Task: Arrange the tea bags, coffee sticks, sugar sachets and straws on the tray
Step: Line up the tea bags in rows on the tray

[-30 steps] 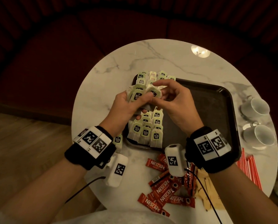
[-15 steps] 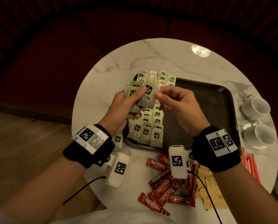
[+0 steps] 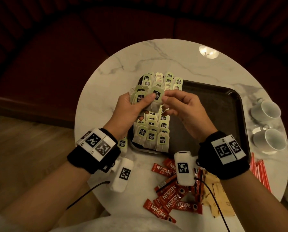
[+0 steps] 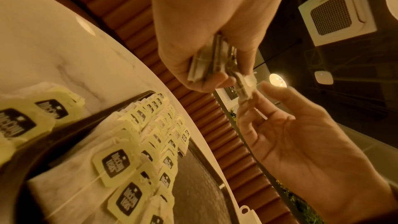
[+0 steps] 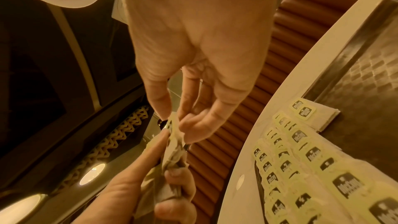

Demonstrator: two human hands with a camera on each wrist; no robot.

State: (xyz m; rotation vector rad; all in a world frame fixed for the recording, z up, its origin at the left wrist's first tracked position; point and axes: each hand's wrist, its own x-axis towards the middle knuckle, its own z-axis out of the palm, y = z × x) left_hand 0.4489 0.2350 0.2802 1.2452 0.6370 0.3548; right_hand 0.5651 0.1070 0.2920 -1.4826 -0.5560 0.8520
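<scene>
Over the tray (image 3: 223,104), the left hand (image 3: 128,111) holds a small stack of tea bags (image 3: 140,99) in a curled grip, while the right hand (image 3: 183,108) pinches the top tea bag (image 3: 157,96). More bags lie in rows on the tray's left side; coffee sticks (image 3: 166,196) lie on the worktop (image 3: 106,91) nearer the person.
</scene>
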